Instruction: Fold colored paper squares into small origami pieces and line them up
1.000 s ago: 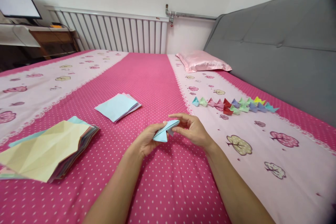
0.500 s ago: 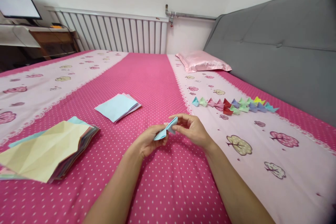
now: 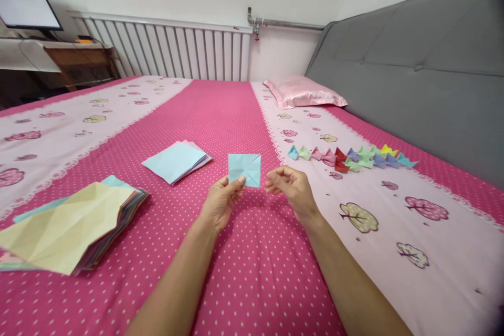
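Note:
A light blue square of folded paper [image 3: 244,168] is held up flat above the bed, with crease lines and a diagonal slit at its upper right. My left hand [image 3: 225,197] pinches its lower edge, thumb in front and fingers behind. Just right of the paper, my right hand [image 3: 292,189] is apart from it, its fingers curled in towards the thumb and nothing visible in them. To the right stand small folded paper boats [image 3: 352,159] in rows, in blue, green, pink, red, purple and yellow.
A small stack of light blue and pinkish sheets [image 3: 175,161] lies left of my hands. Nearer on the left is a larger pile of creased coloured paper [image 3: 66,226], cream on top. A pink pillow [image 3: 303,92] rests by the grey headboard [image 3: 425,68]. Behind the bed is a radiator [image 3: 169,47].
The blue paper, held between both hands as a narrow folded piece, now faces me as a flat square. My right hand has let go of it and moved slightly right.

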Demonstrator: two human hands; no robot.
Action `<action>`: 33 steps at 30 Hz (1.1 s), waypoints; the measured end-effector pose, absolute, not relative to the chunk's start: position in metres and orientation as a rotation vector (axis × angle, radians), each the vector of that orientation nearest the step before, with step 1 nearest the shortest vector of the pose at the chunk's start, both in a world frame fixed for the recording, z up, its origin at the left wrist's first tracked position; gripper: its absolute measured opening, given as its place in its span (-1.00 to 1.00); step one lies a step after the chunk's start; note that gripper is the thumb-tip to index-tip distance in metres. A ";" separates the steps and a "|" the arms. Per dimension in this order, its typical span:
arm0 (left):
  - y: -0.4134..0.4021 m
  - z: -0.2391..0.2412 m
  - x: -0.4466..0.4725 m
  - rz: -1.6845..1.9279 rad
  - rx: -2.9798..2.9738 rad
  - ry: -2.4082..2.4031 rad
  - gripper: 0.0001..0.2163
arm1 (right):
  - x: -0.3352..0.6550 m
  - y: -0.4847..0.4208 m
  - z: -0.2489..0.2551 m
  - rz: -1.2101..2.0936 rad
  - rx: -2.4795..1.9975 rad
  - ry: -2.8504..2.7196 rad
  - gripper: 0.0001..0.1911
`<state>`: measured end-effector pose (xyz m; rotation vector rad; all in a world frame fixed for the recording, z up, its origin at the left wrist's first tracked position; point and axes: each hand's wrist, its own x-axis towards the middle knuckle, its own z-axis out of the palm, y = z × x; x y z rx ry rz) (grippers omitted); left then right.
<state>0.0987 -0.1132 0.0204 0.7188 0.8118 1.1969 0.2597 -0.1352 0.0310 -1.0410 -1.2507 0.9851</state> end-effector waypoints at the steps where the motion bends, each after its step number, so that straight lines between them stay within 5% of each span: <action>1: -0.114 0.021 0.100 1.202 0.729 0.802 -0.85 | 0.257 -0.135 0.030 0.986 -1.036 -1.277 -0.71; 10: -0.124 0.021 0.111 1.126 0.838 0.739 -0.73 | 0.250 -0.131 0.022 0.926 -0.967 -1.248 -0.79; 20: -0.122 0.017 0.109 1.147 0.921 0.737 -0.82 | 0.252 -0.131 0.022 0.854 -0.951 -1.327 -0.90; 33: -0.122 0.017 0.106 1.145 1.081 0.819 -0.77 | 0.254 -0.133 0.028 0.873 -0.984 -1.319 -0.86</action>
